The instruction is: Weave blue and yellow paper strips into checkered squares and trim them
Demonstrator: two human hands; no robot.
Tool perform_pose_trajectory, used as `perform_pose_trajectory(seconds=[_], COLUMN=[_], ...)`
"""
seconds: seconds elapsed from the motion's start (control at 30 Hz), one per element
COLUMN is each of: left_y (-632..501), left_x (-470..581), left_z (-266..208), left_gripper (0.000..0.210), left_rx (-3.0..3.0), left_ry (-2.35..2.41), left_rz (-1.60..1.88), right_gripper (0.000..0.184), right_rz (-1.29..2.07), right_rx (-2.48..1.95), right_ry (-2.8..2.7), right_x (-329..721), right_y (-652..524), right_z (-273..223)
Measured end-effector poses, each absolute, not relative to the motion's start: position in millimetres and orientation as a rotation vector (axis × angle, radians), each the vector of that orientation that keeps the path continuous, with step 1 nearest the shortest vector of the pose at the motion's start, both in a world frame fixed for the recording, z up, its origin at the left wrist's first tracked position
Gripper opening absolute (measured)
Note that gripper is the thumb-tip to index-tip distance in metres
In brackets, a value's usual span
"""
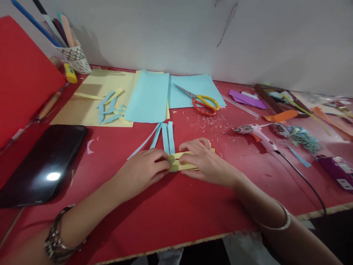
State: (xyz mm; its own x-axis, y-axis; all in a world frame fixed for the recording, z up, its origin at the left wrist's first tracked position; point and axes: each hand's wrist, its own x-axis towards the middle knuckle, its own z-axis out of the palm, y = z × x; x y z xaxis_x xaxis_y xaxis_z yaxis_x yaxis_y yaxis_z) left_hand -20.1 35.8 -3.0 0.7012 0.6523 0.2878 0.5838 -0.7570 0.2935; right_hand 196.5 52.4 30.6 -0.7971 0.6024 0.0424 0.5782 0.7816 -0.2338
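Note:
Two yellow paper strips [175, 165] lie side by side on the red table, with a little blue paper showing at their left end. My left hand [146, 167] is closed at that left end, fingertips pressed on the paper. My right hand [205, 162] bends over the strips from the right, its fingers and thumb gripping them; part of the strips is hidden beneath it. Just beyond my hands, several narrow blue paper strips [168, 138] fan out towards the blue sheet [149, 95].
Scissors [198, 99] rest on another blue sheet. Woven blue and yellow strips [110, 106] lie on yellow paper at the back left. A phone [44, 165] is at the left. On the right are a pink glue gun [259, 136] with its cord and a purple box [336, 171].

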Motion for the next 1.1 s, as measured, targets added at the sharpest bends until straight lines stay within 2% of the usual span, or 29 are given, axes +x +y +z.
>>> perform_pose_trajectory(seconds=[0.33,0.63,0.87,1.1], left_y=[40.0,38.2,34.8,36.1], left_x=[-27.5,-22.9,-17.4,-18.0], left_z=[3.6,0.6,-0.7,-4.0], left_gripper=[0.027,0.021,0.020,0.026], left_rx=[2.706,2.685,2.671,2.722], left_ry=[0.923,0.956,1.058,1.032], left_rz=[0.486,0.548,0.499,0.590], right_gripper=[0.012,0.024,0.021,0.025], right_rz=[0.409,0.054,0.044,-0.150], right_rx=[-0.964,-0.874,-0.786,-0.689], right_ry=[-2.853,-2.881,-2.976,-2.934], right_x=[195.3,193.5,193.5,195.2], right_y=[51.8,48.7,47.7,46.8], right_z=[32.3,35.4,39.4,33.7])
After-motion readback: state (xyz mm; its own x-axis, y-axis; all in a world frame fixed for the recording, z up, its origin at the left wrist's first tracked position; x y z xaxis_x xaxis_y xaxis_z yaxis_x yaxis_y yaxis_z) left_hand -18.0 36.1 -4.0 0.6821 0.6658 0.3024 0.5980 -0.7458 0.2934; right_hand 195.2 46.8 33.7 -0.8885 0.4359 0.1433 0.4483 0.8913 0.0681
